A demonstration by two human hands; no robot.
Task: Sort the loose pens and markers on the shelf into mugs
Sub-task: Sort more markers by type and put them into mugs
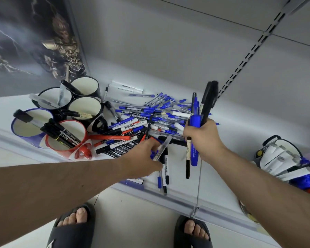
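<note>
The right hand [202,138], right of centre in the frame, is clenched round a bundle of pens and markers [195,122], blue and black, apparently gathered so that several can go to a mug in one trip. The bundle stands nearly upright in the picture: its long axis runs top to bottom, some ends fanning toward the upper right above the fist and others hanging below it toward the shelf's front edge.

The left hand [145,154], just left of it at mid-frame, reaches down into the near edge of the pile, its fingers curled on a clear-barrelled pen [162,148] that slants from lower left to upper right. It looks like a pick in progress; which other pens its fingers also touch cannot be told.

Beyond both hands lies the loose pile [143,119] on the white shelf [222,178], spread across the centre. Most blue pens lie roughly left to right, the red and black markers slanting toward the lower left, and a few strays point toward the shelf's front edge.

At the left stands a cluster of mugs: a red mug [68,138] holding black markers leaning to the upper left, a blue mug [28,125] with one black-capped marker, and three black mugs [86,97] behind, sparsely filled. Much sorting seems to remain.
</note>
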